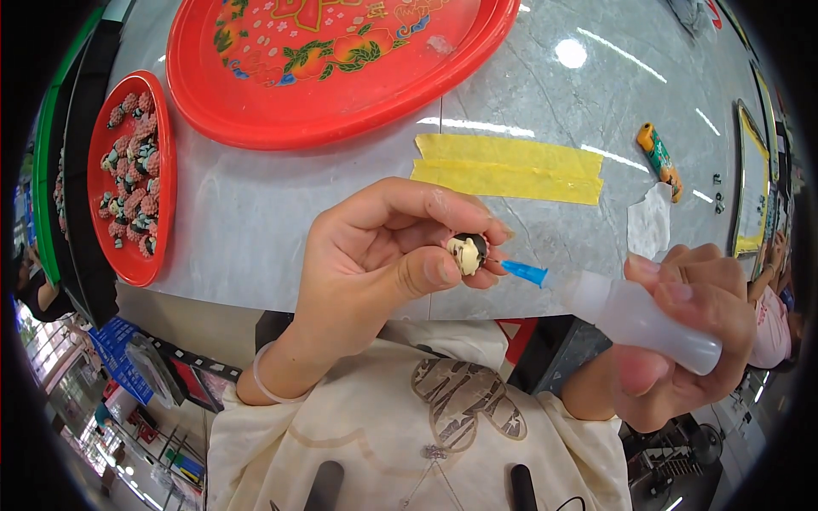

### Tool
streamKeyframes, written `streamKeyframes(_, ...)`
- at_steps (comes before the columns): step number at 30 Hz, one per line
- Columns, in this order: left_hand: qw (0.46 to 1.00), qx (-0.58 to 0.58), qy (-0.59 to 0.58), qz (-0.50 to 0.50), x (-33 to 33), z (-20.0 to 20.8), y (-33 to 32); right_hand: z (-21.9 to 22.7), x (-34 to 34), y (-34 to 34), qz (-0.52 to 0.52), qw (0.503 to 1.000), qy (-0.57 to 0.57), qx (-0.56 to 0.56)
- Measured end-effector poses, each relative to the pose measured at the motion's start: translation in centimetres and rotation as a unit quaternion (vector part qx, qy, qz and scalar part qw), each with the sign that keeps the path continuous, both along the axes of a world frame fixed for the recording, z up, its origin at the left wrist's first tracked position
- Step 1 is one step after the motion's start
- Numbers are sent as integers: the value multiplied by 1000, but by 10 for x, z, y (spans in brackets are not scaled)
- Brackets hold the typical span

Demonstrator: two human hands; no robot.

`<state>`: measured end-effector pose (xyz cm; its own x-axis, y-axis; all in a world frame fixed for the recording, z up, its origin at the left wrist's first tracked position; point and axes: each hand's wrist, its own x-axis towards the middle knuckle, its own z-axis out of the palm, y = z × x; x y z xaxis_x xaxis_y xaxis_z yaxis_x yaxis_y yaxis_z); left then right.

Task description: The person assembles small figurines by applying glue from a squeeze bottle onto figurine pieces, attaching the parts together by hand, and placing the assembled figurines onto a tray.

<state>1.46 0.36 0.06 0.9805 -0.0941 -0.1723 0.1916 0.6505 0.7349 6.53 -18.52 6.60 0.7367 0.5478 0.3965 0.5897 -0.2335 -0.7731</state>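
Note:
Between the thumb and fingers of my left hand is a small figurine head with a cream face and dark hair. My right hand is wrapped round a translucent white squeeze bottle. A blue needle tip sits on the bottle's end and points left. Its thin needle reaches the side of the figurine head; whether it touches I cannot tell. Both hands are above the near edge of the grey table.
A red oval tray at left holds several small pink-and-dark figurine pieces. A large red patterned tray lies at the back. Yellow tape strips, a crumpled white tissue and a colourful-handled tool lie to the right.

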Motion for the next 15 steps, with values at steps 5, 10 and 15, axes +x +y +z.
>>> streamKeyframes(5, 999, 32, 28, 18, 1, 3, -2, 2, 3, -2, 24, 998, -41, -39)
streamKeyframes(10, 999, 5, 33, 17, 3, 7, -4, -14, 1, -17, -106, 990, 23, 93)
streamKeyframes(15, 1000, 25, 14, 8, 4, 5, -7, -36, 25, -13, -206, 972, 65, 97)
